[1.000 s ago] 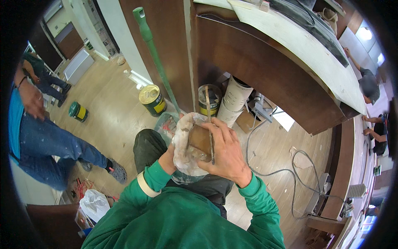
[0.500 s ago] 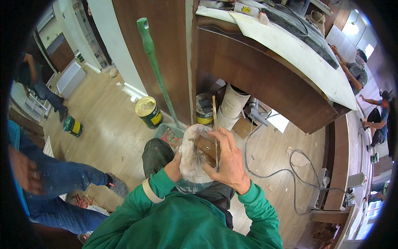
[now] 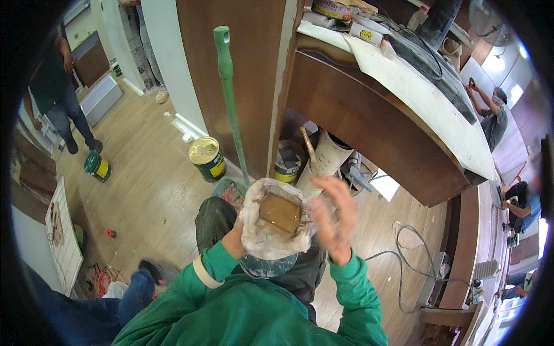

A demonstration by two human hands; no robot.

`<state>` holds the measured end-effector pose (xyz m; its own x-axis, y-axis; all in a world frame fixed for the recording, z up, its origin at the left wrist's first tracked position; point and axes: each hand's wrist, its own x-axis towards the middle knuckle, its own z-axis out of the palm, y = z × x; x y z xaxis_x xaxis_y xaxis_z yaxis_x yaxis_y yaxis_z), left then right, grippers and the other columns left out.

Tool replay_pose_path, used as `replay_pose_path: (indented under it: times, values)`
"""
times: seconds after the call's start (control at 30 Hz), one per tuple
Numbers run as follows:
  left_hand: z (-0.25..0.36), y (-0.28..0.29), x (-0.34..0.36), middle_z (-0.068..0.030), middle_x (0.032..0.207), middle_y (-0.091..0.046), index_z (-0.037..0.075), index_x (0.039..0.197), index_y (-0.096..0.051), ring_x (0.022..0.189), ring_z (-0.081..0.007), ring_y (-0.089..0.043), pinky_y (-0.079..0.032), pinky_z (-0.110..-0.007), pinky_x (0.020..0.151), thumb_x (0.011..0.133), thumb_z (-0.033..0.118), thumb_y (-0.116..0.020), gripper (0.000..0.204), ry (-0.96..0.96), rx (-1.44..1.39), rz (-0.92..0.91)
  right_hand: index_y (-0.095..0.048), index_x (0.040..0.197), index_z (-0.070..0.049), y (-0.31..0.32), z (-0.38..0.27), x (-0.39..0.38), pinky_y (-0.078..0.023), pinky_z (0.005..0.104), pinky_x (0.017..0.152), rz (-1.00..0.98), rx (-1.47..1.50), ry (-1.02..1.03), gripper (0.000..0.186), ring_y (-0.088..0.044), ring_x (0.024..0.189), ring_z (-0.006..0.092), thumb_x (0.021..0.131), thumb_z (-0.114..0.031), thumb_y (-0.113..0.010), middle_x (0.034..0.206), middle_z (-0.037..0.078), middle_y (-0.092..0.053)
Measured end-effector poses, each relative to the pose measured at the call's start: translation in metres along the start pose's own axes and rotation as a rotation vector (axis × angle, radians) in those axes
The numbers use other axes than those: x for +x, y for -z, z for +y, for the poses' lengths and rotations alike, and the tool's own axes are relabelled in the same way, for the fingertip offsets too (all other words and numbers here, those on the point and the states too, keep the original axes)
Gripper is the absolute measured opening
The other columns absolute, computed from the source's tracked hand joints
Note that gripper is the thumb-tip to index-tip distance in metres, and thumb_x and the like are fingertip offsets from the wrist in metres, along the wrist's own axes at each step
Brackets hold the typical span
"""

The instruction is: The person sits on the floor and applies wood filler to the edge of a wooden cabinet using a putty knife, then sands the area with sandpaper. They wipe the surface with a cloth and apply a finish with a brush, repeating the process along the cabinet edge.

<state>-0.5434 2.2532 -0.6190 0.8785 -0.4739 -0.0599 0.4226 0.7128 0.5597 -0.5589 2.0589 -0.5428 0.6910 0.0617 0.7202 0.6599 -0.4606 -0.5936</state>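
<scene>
My left hand (image 3: 235, 237) is wrapped round the left side of a container (image 3: 262, 247) with a crumpled whitish lining, held above my lap. Brown liquid (image 3: 280, 213) fills its middle. Smeared by motion, my right hand (image 3: 336, 216) is at the container's right rim. From its fingers rises the wooden handle of a paintbrush (image 3: 309, 147); its lower end is hidden or blurred. Below the container is a dark green bucket (image 3: 268, 266), partly covered. A green pole (image 3: 226, 86) stands in front of me, its foot by a greenish tray (image 3: 222, 187) with reddish stains.
A gold-lidded can (image 3: 206, 155) stands left of the pole; another can (image 3: 287, 161) and a white cylinder (image 3: 330, 154) are under the curved counter (image 3: 369, 115). A grey cable (image 3: 398, 248) loops across the floor at right. People are at left and far right.
My right hand has shifted right with the brush, whose handle now leans. The container has tilted so more liquid shows. The person at near left has moved lower in view.
</scene>
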Motion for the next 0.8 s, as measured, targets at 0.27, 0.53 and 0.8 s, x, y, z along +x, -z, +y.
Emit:
replay_pose_path:
  times: [0.27,0.53,0.8]
  values:
    - [0.008,0.062,-0.028,-0.0155,0.143,-0.056,0.007,0.147,-0.045,0.128,-0.0312,-0.059,-0.05,-0.049,0.109,0.108,0.045,-0.041,0.056,-0.014,-0.21,0.004,-0.072,0.118,0.004,-0.034,0.081,0.087,-0.056,0.0301,0.085,0.143,0.507,-0.341,0.025,-0.072,0.1,0.0197,0.098,-0.01,-0.065,0.107,0.015,-0.075]
    - [0.015,0.07,-0.056,-0.0151,0.143,-0.057,0.007,0.148,-0.044,0.129,-0.0307,-0.058,-0.05,-0.049,0.109,0.108,0.046,-0.04,0.056,-0.088,-0.191,0.059,-0.071,0.118,0.005,-0.043,0.094,0.104,-0.055,0.0285,0.084,0.071,0.502,-0.28,0.026,-0.072,0.098,0.0202,0.096,-0.008,-0.067,0.109,0.015,-0.075]
    - [0.019,0.072,-0.055,-0.0148,0.143,-0.056,0.007,0.148,-0.044,0.129,-0.0302,-0.058,-0.05,-0.049,0.109,0.108,0.047,-0.04,0.057,-0.083,-0.173,0.054,-0.073,0.118,0.002,-0.052,0.102,0.097,-0.054,0.0275,0.081,0.042,0.447,-0.349,0.025,-0.071,0.095,0.0166,0.097,-0.01,-0.066,0.107,0.011,-0.075]
